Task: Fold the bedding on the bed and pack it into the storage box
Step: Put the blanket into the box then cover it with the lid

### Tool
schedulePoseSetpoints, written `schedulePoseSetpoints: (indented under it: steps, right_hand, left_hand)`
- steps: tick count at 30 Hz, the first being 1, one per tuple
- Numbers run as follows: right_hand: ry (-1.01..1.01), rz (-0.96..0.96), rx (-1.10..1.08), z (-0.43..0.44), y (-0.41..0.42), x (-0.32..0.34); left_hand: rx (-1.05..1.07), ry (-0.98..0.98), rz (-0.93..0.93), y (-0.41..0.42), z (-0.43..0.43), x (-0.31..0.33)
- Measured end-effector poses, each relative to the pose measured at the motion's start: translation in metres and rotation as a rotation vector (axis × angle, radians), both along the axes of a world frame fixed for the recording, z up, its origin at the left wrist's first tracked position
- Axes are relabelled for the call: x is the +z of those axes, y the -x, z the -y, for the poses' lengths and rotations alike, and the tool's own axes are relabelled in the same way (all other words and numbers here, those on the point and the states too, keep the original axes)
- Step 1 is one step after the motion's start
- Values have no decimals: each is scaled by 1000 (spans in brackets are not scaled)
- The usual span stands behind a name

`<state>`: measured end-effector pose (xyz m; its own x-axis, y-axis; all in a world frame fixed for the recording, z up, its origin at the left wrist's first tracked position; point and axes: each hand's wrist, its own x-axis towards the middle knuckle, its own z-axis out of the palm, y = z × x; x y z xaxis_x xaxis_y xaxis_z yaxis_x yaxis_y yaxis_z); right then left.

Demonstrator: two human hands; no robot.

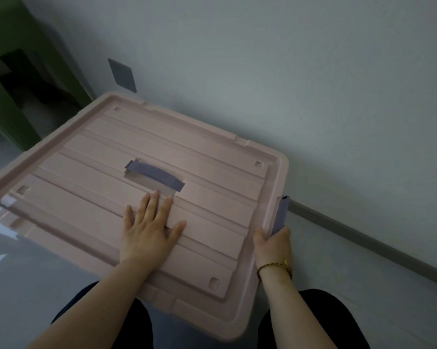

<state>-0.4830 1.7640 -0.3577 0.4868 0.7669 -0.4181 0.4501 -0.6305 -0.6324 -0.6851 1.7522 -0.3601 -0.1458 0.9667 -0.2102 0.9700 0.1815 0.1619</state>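
Note:
A pink ribbed lid (pixel 86 157) covers the storage box, which fills the middle of the head view. A grey-blue handle (pixel 155 174) sits in the lid's centre. My left hand (pixel 149 229) lies flat on the lid just below that handle, fingers straight and spread. My right hand (pixel 274 244) grips the lid's right edge at a grey-blue side latch (pixel 280 214), thumb on top and fingers curled under the rim. The box body and any bedding inside it are hidden under the lid.
The box stands close to a pale wall (pixel 262 59) with a grey baseboard (pixel 363 241) along the floor. A grey wall plate (pixel 121 74) is above the box. Green furniture (pixel 13 79) stands at the far left. My dark-clothed knees (pixel 313 321) are beside the box.

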Motion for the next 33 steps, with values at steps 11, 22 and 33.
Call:
schedulePoseSetpoints:
  steps: [11, 22, 33]
  right_hand:
    - [82, 126, 83, -1, 3, 1]
    - [-263, 493, 921, -68, 172, 44]
    - [-186, 687, 1374, -137, 358, -4]
  left_hand:
    - [-25, 33, 24, -2, 0, 2]
    - [321, -224, 73, 139, -12, 26]
    - [400, -285, 138, 254, -23, 1]
